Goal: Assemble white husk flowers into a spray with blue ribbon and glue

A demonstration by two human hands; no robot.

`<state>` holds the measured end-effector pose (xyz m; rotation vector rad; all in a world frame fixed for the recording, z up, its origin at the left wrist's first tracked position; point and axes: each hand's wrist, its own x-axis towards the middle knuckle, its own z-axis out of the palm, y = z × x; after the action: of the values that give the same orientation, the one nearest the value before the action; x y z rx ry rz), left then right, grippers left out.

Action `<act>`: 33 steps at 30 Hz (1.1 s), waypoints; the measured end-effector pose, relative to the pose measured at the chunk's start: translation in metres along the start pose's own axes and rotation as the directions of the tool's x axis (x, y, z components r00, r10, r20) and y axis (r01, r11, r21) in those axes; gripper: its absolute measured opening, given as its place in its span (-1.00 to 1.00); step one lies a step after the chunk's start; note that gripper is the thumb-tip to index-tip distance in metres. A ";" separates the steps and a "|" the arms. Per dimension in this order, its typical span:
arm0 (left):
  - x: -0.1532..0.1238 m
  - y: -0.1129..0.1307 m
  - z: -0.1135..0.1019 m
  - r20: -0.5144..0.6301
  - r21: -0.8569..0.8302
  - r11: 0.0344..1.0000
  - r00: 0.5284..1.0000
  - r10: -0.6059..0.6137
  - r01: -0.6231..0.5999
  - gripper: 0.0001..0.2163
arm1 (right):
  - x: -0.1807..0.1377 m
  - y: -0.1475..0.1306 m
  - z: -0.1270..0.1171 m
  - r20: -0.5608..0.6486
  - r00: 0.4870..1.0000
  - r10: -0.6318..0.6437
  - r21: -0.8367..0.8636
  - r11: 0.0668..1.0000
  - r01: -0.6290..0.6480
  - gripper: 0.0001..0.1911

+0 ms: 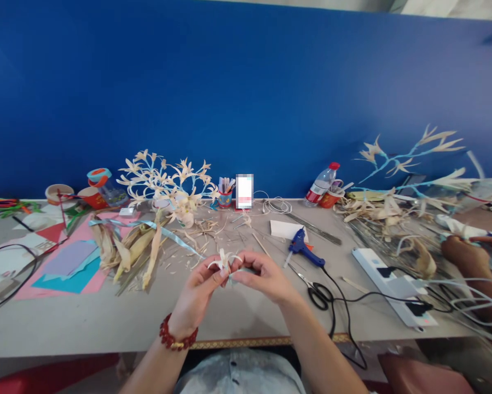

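Over the near middle of the table, my left hand (207, 279) pinches a small corn-husk flower (224, 259) between thumb and fingers. Its pale petals curl outward above the fingertips. My right hand (260, 273) meets it from the other side, thumb and forefinger closed at the flower's base, where a bit of light blue shows. A light blue ribbon (174, 236) runs from the dried husks (134, 249) on the left toward my left hand; whether it reaches the flower is hidden. Both hands are just above the tabletop.
A blue glue gun (305, 246), black-handled scissors (319, 295) and a white power strip (393, 290) lie to the right. Finished husk flowers (172, 186) stand behind. Colored paper (71, 265) lies left. A bottle (323, 183) leans near the wall. At far right, a co-worker's hand (465, 257) works.
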<state>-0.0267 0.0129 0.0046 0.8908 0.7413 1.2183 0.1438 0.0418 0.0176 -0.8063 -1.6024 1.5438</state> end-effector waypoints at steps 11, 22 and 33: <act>0.000 0.001 0.002 0.036 -0.102 0.993 0.998 -0.053 0.056 -0.95 | 0.002 0.002 -0.001 0.029 1.000 0.010 0.078 0.997 -0.012 -0.80; 0.001 -0.003 0.003 0.024 -0.251 0.966 0.999 -0.049 0.053 -0.96 | 0.002 0.008 0.010 -0.072 0.996 0.057 0.169 0.985 -0.045 -0.72; 0.001 -0.011 0.008 -0.181 -0.099 0.988 0.979 0.096 -0.115 -0.92 | 0.001 0.000 0.010 -0.154 0.984 -0.088 -0.251 0.967 0.047 -0.82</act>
<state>-0.0143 0.0117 -0.0013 0.7466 0.7673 1.4317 0.1345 0.0370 0.0179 -0.9757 -1.7005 1.2117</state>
